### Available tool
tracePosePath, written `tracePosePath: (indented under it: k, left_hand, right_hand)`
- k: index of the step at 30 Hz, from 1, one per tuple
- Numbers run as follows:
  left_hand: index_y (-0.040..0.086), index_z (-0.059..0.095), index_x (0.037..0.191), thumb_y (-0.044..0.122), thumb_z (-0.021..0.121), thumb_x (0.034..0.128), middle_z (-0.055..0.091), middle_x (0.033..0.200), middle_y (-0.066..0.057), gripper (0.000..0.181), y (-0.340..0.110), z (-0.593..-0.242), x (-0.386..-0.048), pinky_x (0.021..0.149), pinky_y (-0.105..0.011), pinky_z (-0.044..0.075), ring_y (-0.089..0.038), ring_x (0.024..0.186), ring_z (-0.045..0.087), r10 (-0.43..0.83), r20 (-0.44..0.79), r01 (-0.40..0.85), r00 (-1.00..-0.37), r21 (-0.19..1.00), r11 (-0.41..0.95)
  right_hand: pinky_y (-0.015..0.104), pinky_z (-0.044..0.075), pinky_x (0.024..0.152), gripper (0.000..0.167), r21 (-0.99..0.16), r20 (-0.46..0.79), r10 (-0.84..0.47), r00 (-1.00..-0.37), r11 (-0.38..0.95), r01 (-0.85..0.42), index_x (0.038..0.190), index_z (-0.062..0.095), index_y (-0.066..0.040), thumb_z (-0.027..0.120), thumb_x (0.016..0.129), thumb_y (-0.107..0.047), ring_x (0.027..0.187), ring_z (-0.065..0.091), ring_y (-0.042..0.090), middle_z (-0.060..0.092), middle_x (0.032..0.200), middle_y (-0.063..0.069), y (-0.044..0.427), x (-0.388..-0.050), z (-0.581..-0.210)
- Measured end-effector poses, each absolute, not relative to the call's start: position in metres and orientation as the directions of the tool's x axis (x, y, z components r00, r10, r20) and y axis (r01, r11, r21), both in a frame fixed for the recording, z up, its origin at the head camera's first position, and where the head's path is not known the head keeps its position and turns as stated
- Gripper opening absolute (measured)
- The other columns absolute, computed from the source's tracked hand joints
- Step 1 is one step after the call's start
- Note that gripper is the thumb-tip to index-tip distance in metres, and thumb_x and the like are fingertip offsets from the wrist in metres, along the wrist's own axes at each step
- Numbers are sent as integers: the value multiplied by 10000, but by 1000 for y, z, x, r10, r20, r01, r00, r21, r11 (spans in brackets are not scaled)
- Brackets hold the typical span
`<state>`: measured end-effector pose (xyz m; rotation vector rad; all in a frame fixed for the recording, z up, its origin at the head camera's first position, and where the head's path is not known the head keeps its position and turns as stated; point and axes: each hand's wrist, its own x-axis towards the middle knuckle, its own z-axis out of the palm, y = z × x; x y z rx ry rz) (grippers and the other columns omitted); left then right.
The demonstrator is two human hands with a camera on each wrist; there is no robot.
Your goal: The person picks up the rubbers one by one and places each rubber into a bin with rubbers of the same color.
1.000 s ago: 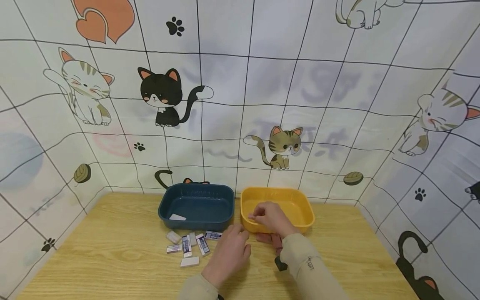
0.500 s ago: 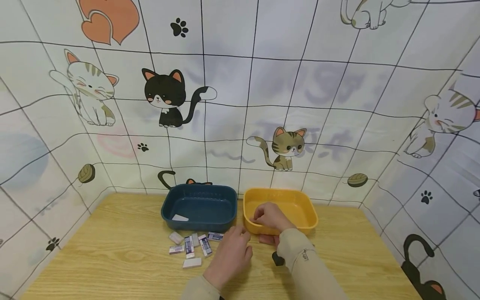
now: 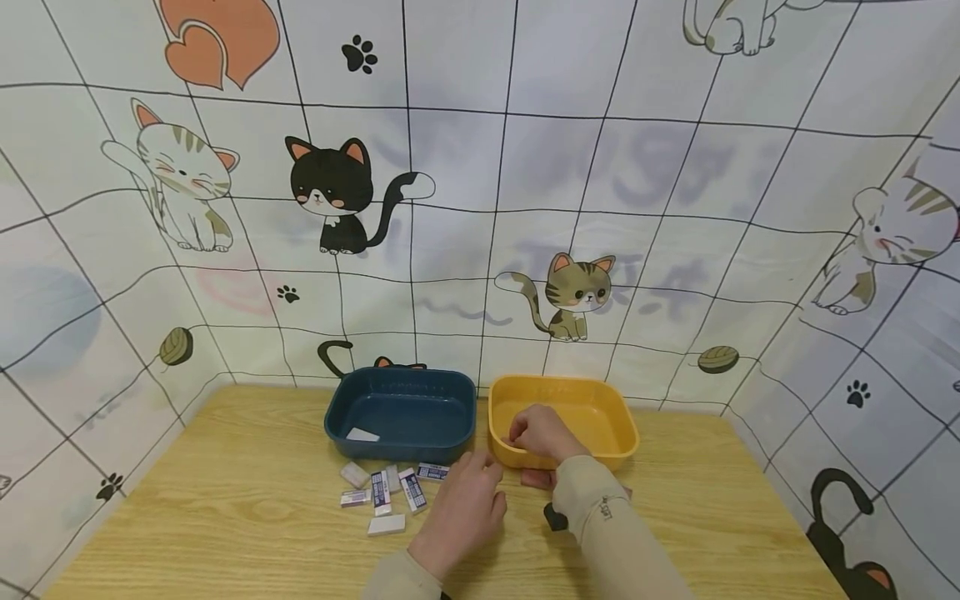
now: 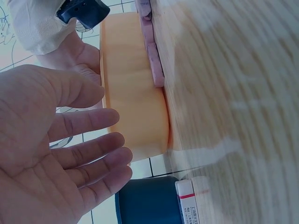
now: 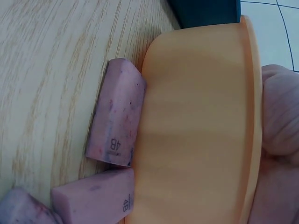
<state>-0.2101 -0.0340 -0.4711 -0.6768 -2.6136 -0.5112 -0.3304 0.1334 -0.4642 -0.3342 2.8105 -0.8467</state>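
My right hand (image 3: 542, 432) reaches over the front wall of the yellow bin (image 3: 600, 417), its curled fingers pinching a pink eraser (image 3: 507, 441), of which only a sliver shows. In the right wrist view the bin wall hides those fingertips. My left hand (image 3: 467, 504) hovers before the gap between the two bins; in the left wrist view its fingers are loosely bent and hold nothing. More pink erasers (image 5: 117, 114), some marked 4B, lie against the yellow bin's front. Several white erasers (image 3: 386, 524), some in blue-and-white sleeves, lie left of my left hand.
A dark blue bin (image 3: 442, 450) stands left of the yellow one, with a white eraser (image 3: 363, 435) inside. Both bins stand near the back of the wooden table (image 3: 225, 517), against a cat-patterned wall covering (image 3: 450, 167).
My right hand has dipped slightly into the yellow bin, and the pink eraser has gone lower with it. My left hand stays nearly in place. The head view has shifted a little.
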Motion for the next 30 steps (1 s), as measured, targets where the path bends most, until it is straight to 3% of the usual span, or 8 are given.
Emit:
tracePosePath:
  k: [10,16,21,30]
  left_hand:
    - [107,643,777,102,740,845,624,967,-44,118,-36,-470,-210,786,-373,517,-209,816,538,384,435,520,-814,254,815]
    - [104,653,792,101,725,866,616,969,-45,104,-38,-465,-209,774,-377,511,-205,817,528,376,418,510,-827,275,815]
    - [77,694,847,103,723,864,609,985,-49,42,-39,-462,-210,780,-384,509,-210,841,531,369,395,497,-841,295,816]
    - [44,727,933,128,718,896,645,1053,-88,92,-43,-459,-209,853,-428,533,-253,921,591,367,389,488,-845,280,826]
  right_hand:
    - [394,534,876,97,-519,-122,-272,-954,837,-172,842,798,-128,748,917,-93,865,591,179,735,924,4,134,-332,-463]
    - [389,534,869,152,-529,-128,-268,-955,833,-162,831,791,-136,693,929,-73,879,595,171,723,918,-10,135,-331,-461]
    - [424,527,898,105,-548,-120,-276,-954,819,-168,883,781,-121,696,944,-109,896,594,187,699,923,-3,140,-327,-453]
    - [360,515,779,91,-499,-19,-334,-942,820,-281,860,749,-79,676,899,-41,788,561,159,673,835,-17,150,-320,-439]
